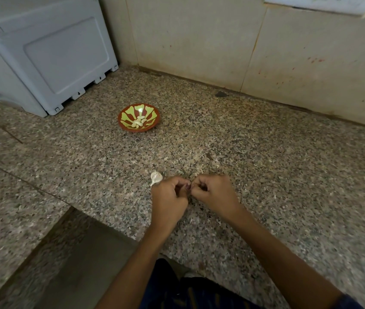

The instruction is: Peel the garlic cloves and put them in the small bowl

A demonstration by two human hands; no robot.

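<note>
Centrally, the granite counter (266, 152) carried the small bowl (138, 120) of peeled cloves, within reach. Below it, left hand (170, 198) and right hand (215, 192) met, fingers curled, seemingly pinching a hidden clove for peeling; garlic bulb (156, 177) lay beside.

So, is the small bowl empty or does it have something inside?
Not empty: the small bowl holds several peeled garlic cloves at its centre.

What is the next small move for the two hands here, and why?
Probably keep peeling: both the left hand and right hand pinch something small between them, likely a clove. Once bare, it goes into the red-and-green patterned small bowl, which already holds the peeled white cloves.
</note>
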